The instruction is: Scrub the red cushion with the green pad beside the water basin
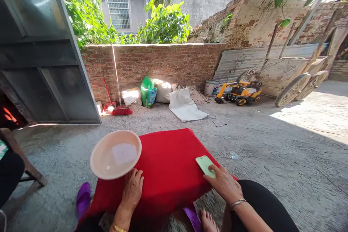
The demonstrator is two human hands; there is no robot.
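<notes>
- Left hand (132,188) flat and unclenched on the red tabletop (168,166), fingertips touching the near rim of the pale basin (115,154), gripping nothing.
- Basin near the tabletop's left edge, partly overhanging it, holding what looks like a shallow pool of water, though glare makes that hard to confirm.
- Right hand (224,183) resting on the green phone (206,165), fingers pressing its near end rather than closing round it.
- Phone flat at the tabletop's right corner, close to the edge.
- Risk: a nudge from the left hand tipping the overhanging basin, spilling toward the purple slipper (83,197) below.
- Risk: phone sliding off the corner onto the concrete floor (272,159), or getting wet should the basin slop across the cloth.
</notes>
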